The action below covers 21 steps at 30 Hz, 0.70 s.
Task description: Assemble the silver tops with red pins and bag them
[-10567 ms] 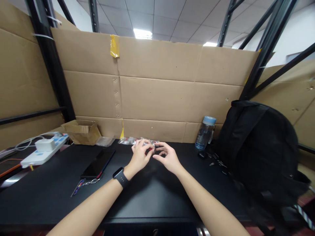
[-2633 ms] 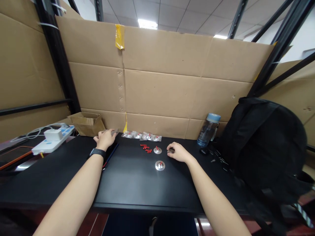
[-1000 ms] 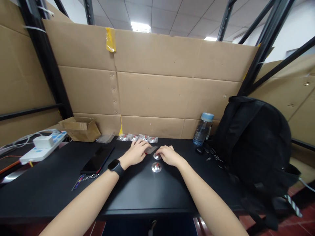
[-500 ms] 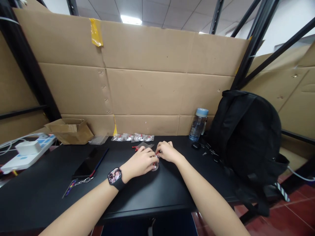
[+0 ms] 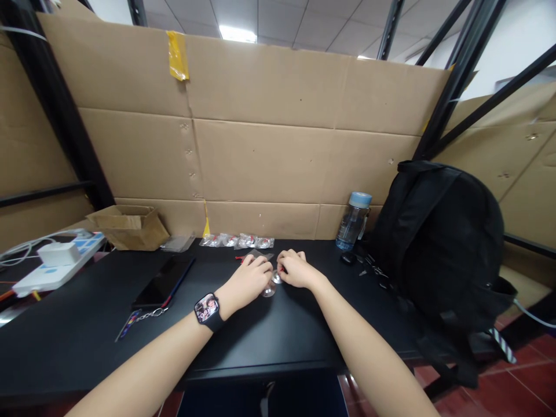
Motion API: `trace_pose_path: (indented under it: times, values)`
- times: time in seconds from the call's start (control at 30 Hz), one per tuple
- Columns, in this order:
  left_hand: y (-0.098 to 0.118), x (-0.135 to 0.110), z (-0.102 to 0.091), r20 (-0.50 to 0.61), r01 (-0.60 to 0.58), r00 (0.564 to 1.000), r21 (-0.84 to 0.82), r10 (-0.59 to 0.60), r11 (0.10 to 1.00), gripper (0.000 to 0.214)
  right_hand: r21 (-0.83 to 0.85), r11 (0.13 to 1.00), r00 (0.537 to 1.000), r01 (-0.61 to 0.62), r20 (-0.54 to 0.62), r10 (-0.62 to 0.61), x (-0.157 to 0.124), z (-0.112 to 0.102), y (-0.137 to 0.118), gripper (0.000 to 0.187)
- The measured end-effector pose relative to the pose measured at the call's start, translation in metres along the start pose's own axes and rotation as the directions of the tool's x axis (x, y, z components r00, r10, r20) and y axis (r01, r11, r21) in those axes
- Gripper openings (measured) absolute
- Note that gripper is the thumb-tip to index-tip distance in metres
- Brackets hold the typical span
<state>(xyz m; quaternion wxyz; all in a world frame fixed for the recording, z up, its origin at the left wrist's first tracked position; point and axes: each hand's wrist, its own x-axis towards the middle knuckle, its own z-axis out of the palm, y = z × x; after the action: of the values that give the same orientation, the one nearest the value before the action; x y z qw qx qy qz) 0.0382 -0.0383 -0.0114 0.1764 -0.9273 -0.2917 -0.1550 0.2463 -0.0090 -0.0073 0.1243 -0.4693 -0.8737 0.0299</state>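
Note:
My left hand (image 5: 247, 284), with a watch (image 5: 207, 310) on its wrist, curls its fingers round a clear, shiny round piece (image 5: 268, 289) just above the black tabletop (image 5: 278, 341). Close beside it, my right hand (image 5: 297, 270) is closed, its fingertips on another shiny round piece (image 5: 277, 277). Whether the two pieces touch cannot be made out. Behind the left fingers lies a flat clear bag (image 5: 260, 254), with something red (image 5: 239, 257) at its left end. Both thumbs are largely hidden.
Several clear packets (image 5: 237, 240) line the cardboard wall (image 5: 260, 162). To the left are a phone (image 5: 163, 281), an open paper bag (image 5: 129, 229) and a power strip (image 5: 61, 269). A water bottle (image 5: 353, 223), keys (image 5: 369, 266) and a black backpack (image 5: 438, 260) stand or lie right.
The round piece at my left fingers has shifted slightly left, and a second shiny piece now shows at my right fingertips. The red bit between the hands is no longer visible. The view has shifted slightly.

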Motion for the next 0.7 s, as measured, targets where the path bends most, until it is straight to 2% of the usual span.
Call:
trace_pose_path:
  times: [0.13, 0.3, 0.4, 0.53, 0.7]
  values:
    - [-0.005, -0.004, 0.002, 0.007, 0.04, 0.999, -0.026, -0.04, 0.999, 0.012, 0.002, 1.0, 1.0, 0.005, 0.0, -0.005, -0.002, -0.002, 0.0, 0.007]
    - [-0.018, -0.008, 0.007, -0.044, 0.253, 0.964, -0.145, -0.262, 0.957, 0.015, 0.069, 0.997, 1.0, 0.015, -0.021, -0.014, -0.002, 0.0, 0.004, 0.006]
    - [-0.029, -0.008, 0.013, -0.051, 0.358, 0.923, -0.247, -0.381, 0.9, 0.016, 0.235, 0.972, 0.989, 0.02, -0.145, 0.015, 0.002, -0.001, 0.006, 0.008]
    - [-0.039, -0.007, 0.019, -0.06, 0.458, 0.854, -0.386, -0.517, 0.801, 0.02, 0.457, 0.884, 0.919, 0.101, -0.382, 0.093, 0.008, -0.006, 0.002, 0.008]
    - [-0.038, -0.002, 0.018, -0.108, 0.399, 0.833, -0.564, -0.543, 0.723, 0.02, 0.585, 0.795, 0.878, 0.16, -0.452, 0.156, 0.009, -0.008, -0.008, 0.01]
